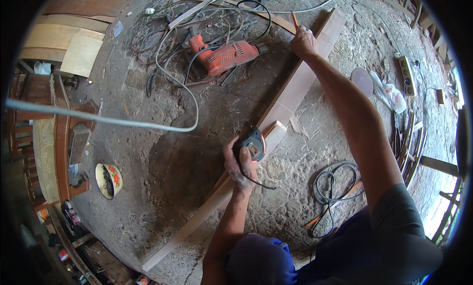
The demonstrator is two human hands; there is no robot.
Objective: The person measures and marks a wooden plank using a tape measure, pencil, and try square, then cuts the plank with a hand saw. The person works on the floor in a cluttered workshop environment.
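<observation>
A long pale wooden board (291, 98) lies diagonally on the floor, a thin line crossing its face near the middle. My left hand (238, 164) grips a black tape measure (255, 142) with orange edging over the board, a dark cord hanging from it. Beside the tape, a shorter wooden strip (276, 133) rests on the board, continuing under my hand toward the lower left. My right hand (303, 41) is near the board's far end, its fingers closed on an orange pencil (295, 20) held point away from me.
An orange drill (224, 58) lies among tangled cables at the top. An enamel bowl (109, 180) sits left. Wooden furniture parts (61, 152) line the left side. A power strip (408, 75), plastic bag (394, 100) and round disc (361, 80) are right; coiled hose (331, 186) lies lower right.
</observation>
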